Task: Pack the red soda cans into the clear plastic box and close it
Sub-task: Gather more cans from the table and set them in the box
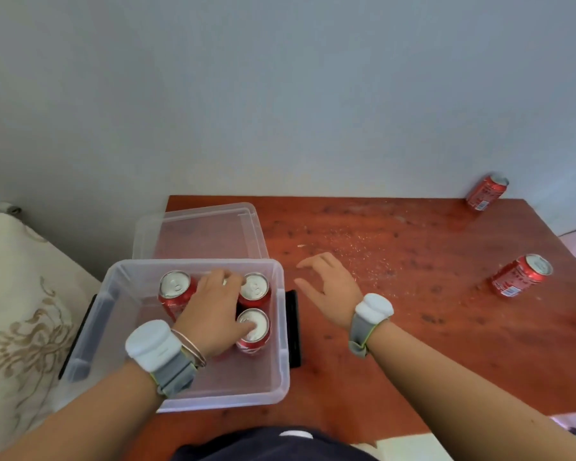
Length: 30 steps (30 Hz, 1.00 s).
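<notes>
The clear plastic box (280, 371) stands open on the left part of the wooden table. Three red soda cans stand upright inside: one at the back left (175, 291), one at the back right (255, 287), one just in front of that (253, 331). My left hand (213, 314) reaches down into the box between them, fingers curled over a further red can (226, 356) that is almost fully hidden beneath the palm. My right hand (326, 287) hovers open over the table just right of the box, holding nothing. Two more red cans (519, 276) (486, 191) stand on the table at the right.
The clear lid (200, 231) lies behind the box at the table's back edge. Black latches (293, 327) hang on the box sides. A wall rises right behind the table (413, 327). A patterned cushion (24, 321) is at the left.
</notes>
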Available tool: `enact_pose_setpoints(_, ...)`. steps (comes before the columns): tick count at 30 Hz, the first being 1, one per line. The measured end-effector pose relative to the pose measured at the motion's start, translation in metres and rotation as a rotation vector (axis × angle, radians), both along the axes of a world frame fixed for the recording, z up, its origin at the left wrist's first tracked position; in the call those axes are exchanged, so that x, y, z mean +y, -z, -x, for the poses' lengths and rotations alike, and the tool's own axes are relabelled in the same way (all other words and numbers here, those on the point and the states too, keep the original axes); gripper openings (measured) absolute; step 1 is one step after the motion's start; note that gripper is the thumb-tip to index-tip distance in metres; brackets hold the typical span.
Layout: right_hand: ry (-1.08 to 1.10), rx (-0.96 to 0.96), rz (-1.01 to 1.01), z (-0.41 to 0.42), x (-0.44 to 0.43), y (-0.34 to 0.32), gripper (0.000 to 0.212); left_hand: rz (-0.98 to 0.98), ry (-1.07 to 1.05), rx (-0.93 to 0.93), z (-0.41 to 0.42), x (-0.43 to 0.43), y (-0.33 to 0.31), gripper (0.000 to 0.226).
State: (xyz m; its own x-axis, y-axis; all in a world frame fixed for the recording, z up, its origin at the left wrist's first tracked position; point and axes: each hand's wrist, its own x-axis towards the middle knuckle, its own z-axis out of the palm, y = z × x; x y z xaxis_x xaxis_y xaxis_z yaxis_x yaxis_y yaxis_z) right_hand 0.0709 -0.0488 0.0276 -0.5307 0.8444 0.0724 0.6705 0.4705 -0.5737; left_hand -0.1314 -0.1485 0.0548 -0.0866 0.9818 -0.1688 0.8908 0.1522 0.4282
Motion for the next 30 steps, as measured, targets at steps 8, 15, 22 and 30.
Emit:
enact_pose_setpoints(8, 0.288, -0.072, 0.085, -0.194, 0.109, 0.001, 0.033, -0.095, 0.110, 0.277, -0.157, 0.130, -0.015, 0.075)
enact_pose_setpoints(15, 0.519, -0.248, -0.280, -0.415, 0.160, -0.001, 0.023, -0.025, 0.319, 0.235, -0.367, 0.227, -0.002, 0.079)
enact_pose_setpoints(22, 0.913, -0.655, -0.050, -0.562, 0.196, 0.006, 0.057, 0.016, 0.458, 0.098, -0.517, 0.286, 0.002, 0.086)
enact_pose_setpoints(30, 0.814, -0.727, 0.064, -0.598, 0.182, 0.040, 0.034, 0.093, 0.476, 0.149, -0.579, 0.310, 0.062, 0.062)
